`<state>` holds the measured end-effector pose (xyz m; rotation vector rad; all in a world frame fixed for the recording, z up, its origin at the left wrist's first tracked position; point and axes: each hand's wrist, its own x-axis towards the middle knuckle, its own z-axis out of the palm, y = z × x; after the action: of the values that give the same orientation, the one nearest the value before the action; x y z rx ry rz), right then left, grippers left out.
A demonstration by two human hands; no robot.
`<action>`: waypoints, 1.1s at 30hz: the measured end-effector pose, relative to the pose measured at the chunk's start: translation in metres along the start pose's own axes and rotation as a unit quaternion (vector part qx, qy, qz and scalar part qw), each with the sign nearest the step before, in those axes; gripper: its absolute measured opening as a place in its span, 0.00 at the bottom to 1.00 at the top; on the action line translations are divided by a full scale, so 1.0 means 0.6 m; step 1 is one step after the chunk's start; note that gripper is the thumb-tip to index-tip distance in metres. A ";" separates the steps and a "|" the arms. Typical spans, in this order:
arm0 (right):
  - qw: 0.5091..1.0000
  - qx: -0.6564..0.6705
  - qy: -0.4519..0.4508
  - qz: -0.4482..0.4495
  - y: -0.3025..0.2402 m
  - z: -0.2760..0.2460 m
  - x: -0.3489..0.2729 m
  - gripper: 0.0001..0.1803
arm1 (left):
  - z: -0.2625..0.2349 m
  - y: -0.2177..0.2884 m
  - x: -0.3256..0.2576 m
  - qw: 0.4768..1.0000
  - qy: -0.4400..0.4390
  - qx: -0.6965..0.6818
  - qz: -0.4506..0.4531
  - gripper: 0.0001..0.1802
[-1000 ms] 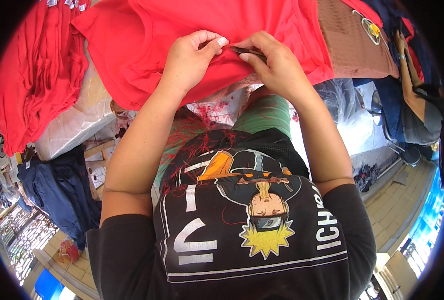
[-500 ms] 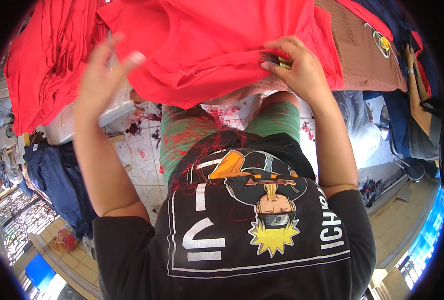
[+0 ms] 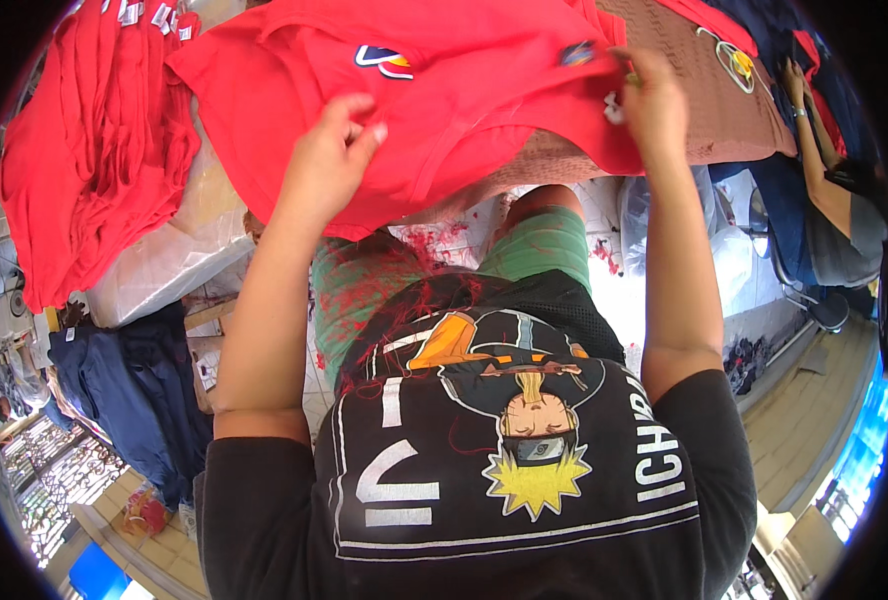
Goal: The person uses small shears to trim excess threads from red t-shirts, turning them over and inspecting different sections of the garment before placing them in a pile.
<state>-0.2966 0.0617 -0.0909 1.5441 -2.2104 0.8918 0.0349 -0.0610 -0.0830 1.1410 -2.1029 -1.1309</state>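
Observation:
A red garment (image 3: 444,130), likely a shirt, lies spread across the brown cloth-covered surface in front of me. It shows a dark blue, white and yellow emblem (image 3: 384,62) and a smaller dark patch (image 3: 577,54). Over its near left part is my left hand (image 3: 332,160), fingers bent, thumb apart from them, nothing visible in it. My right hand (image 3: 656,105) is closed at the garment's right edge. Thread snips with a yellow-green handle showed in that hand earlier; now its fingers mostly hide them, and motion blurs the fingertips.
Stacked red garments (image 3: 104,150) hang over a plastic-wrapped bundle (image 3: 169,240) at left, above dark blue clothing (image 3: 129,385). A white cord with a yellow part (image 3: 739,65) rests on the brown cloth (image 3: 709,120). Another person's arm (image 3: 814,150) reaches in at far right. Red thread scraps litter my lap.
The red garment has been shifted or turned, so its emblem and patch now show. My left hand has moved right over it; my right hand has moved right and slightly up.

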 end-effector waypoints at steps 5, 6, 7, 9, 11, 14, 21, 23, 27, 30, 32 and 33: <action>0.996 0.082 -0.005 0.034 -0.059 -0.025 -0.033 0.14 | -0.015 0.004 -0.016 0.985 0.090 0.063 0.134 0.14; 0.992 0.115 -0.002 0.050 -0.088 -0.045 -0.026 0.14 | -0.024 0.022 -0.009 0.975 0.107 0.083 0.174 0.13; 0.958 0.215 -0.069 0.174 -0.119 -0.055 -0.023 0.15 | -0.021 0.044 -0.008 0.978 0.095 0.069 0.174 0.12; 0.965 0.224 -0.135 0.036 -0.132 -0.035 -0.032 0.13 | 0.009 0.053 0.001 0.965 0.044 0.079 0.247 0.12; 0.956 0.233 -0.174 -0.034 -0.139 -0.005 -0.047 0.12 | 0.051 0.054 0.004 0.959 0.006 0.098 0.266 0.12; 0.950 0.248 -0.192 -0.010 -0.143 0.029 -0.061 0.10 | 0.103 0.038 -0.002 0.965 -0.020 0.137 0.222 0.12; 0.936 0.276 -0.217 0.028 -0.139 0.042 -0.061 0.09 | 0.089 0.015 -0.007 0.977 -0.016 -0.206 0.051 0.07; 0.931 0.288 -0.223 0.035 -0.134 0.041 -0.061 0.09 | 0.038 0.028 -0.017 0.969 -0.114 -0.188 0.115 0.08; 0.920 0.318 -0.224 0.048 -0.131 0.030 -0.061 0.08 | -0.078 0.010 -0.012 0.899 -0.288 -0.277 0.179 0.10; 0.920 0.322 -0.220 0.044 -0.137 0.021 -0.058 0.08 | -0.078 0.028 -0.015 0.950 -0.150 -0.226 0.158 0.10; 0.917 0.325 -0.226 0.038 -0.146 0.012 -0.058 0.08 | -0.045 0.055 -0.020 0.975 -0.101 -0.144 0.137 0.08; 0.915 0.325 -0.235 0.035 -0.154 0.007 -0.060 0.08 | -0.025 0.057 -0.017 0.978 -0.091 -0.109 0.154 0.08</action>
<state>-0.1978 0.0641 -0.0851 2.1713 -2.4344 1.5299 0.0363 -0.0482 -0.0465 0.6049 -2.1310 -1.3129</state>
